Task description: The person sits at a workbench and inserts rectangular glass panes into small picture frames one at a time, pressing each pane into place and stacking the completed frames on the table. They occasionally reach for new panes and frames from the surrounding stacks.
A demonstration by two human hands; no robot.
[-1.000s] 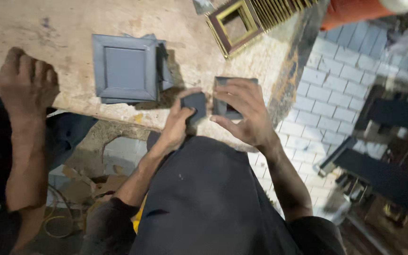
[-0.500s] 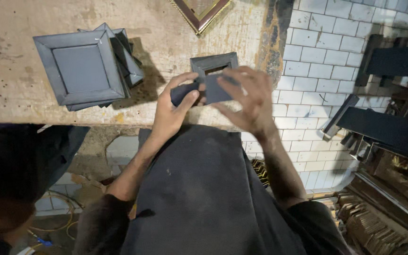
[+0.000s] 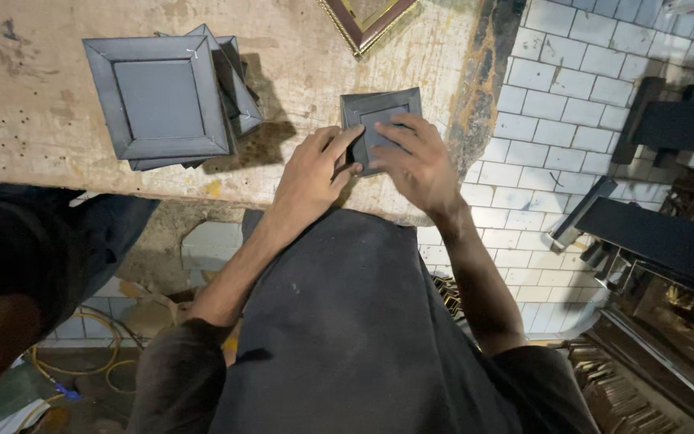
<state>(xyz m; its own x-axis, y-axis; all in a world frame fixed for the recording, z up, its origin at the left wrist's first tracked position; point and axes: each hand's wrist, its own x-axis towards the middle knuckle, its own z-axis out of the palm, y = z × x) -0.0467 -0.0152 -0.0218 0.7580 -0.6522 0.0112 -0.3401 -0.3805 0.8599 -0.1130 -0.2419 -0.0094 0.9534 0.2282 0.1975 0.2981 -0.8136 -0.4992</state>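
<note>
I see both hands on a small grey frame (image 3: 379, 120) that lies flat on the counter (image 3: 34, 120), near its front edge. Left hand (image 3: 311, 173) grips the frame's left side w/ curled fingers. Right hand (image 3: 419, 161) presses on top, fingers spread over the middle. A stack of bigger grey frames (image 3: 162, 100) sits well apart, to the left.

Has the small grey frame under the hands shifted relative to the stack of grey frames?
Cannot tell: the camera itself shifts, and the small grey frame looks equally far right of the stack of grey frames.
</note>
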